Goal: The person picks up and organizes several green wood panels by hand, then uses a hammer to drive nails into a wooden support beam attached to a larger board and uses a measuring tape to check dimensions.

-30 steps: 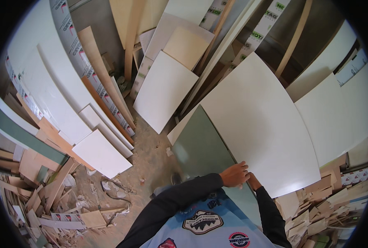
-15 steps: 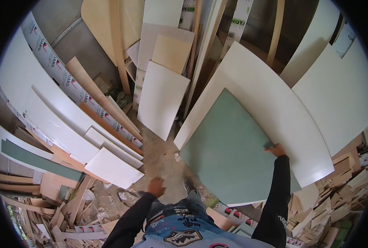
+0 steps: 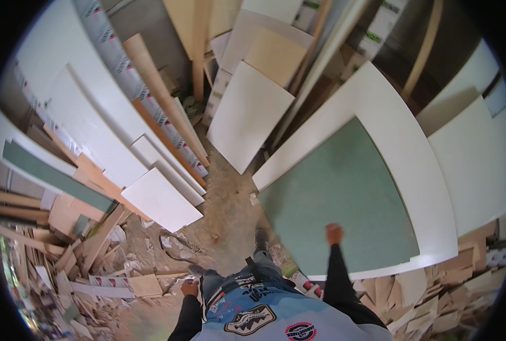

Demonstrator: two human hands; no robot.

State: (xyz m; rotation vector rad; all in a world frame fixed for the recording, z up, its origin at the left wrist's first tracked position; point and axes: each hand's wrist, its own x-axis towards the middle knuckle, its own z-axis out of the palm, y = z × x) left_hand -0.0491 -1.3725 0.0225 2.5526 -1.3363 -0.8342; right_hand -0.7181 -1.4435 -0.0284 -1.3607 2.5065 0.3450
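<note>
A green board (image 3: 332,187) leans on a larger white panel (image 3: 398,136) to my right. My right hand (image 3: 334,233) is held in front of the green board's lower part, away from its right edge. Its fingers are smeared by motion, and I cannot make out anything in it. At my left side, low beside my thigh, hangs my left hand (image 3: 190,287). It seems to hold nothing, its fingers loosely apart.
White panels (image 3: 105,133) and wooden strips (image 3: 162,96) lean along the left. Ahead stands a smaller white board (image 3: 250,116). Wood offcuts (image 3: 443,298) lie heaped at the lower right, with more scraps (image 3: 91,256) at the lower left. A cable (image 3: 179,244) lies on the floor.
My right hand has left the green board's right edge and moved left across its front. My left hand has dropped back toward my side. The view has shifted, with the scene sliding rightward.
</note>
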